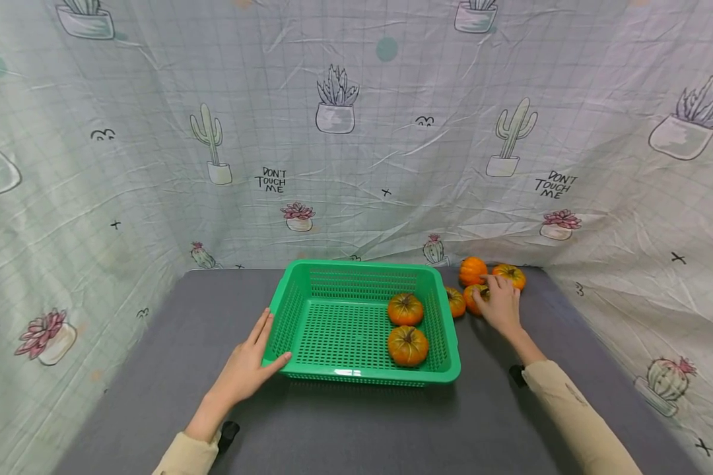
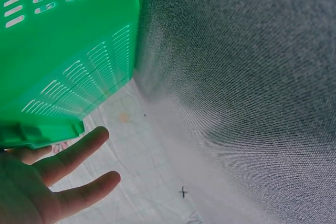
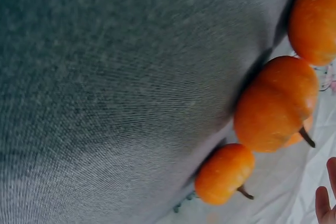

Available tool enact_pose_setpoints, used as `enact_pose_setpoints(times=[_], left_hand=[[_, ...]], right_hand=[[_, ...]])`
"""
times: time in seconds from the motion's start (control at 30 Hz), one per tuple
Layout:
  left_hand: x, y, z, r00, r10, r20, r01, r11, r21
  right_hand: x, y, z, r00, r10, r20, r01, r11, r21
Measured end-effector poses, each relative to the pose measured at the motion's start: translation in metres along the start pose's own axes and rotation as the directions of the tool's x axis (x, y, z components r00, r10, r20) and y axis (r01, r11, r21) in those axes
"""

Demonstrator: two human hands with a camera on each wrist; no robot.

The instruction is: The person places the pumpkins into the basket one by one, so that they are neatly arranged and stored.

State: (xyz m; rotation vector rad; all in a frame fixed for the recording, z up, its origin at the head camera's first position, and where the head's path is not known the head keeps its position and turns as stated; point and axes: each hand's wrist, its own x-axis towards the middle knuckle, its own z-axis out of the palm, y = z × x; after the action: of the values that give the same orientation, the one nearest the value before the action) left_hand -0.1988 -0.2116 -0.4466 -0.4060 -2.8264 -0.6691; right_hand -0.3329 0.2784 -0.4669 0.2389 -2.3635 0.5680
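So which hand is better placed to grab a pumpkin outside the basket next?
Probably the right hand: it is beside the pumpkins outside the basket, while the left hand is at its opposite side.

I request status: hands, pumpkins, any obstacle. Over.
Left hand at green basket; right hand at four outside pumpkins, no grip visible. Two more inside. Basket's right wall stands between both groups.

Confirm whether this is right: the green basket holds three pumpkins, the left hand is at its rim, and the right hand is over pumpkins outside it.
Wrong count: the head view shows the green basket holding two pumpkins. The left hand and right hand are as stated.
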Motion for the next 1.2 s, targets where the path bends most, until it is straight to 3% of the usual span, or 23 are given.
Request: enact_pose_setpoints(times=[0.23,0.53,0.83,1.2], left_hand=[[0.000,0.001,-0.001,1.000,0.008,-0.005,-0.008,1.000,-0.001],[0.001,0.000,-0.001,1.000,0.006,0.002,-0.006,1.000,-0.007],[0.000,0.001,-0.001,1.000,-0.003,0.004,0.003,1.000,-0.001],[0.001,0.000,-0.001,1.000,-0.007,0.014,0.007,1.000,-0.010]], right_hand=[[0.002,0.006,0.003,0.993,0.087,0.077,-0.086,0.996,-0.013],[0.003,0.014,0.010,0.956,0.200,0.213,-0.188,0.979,-0.074],[0.001,0.018,0.010,0.919,0.230,0.320,-0.203,0.972,-0.117],[0.000,0.020,0.008,0.903,0.249,0.349,-0.219,0.968,-0.123]])
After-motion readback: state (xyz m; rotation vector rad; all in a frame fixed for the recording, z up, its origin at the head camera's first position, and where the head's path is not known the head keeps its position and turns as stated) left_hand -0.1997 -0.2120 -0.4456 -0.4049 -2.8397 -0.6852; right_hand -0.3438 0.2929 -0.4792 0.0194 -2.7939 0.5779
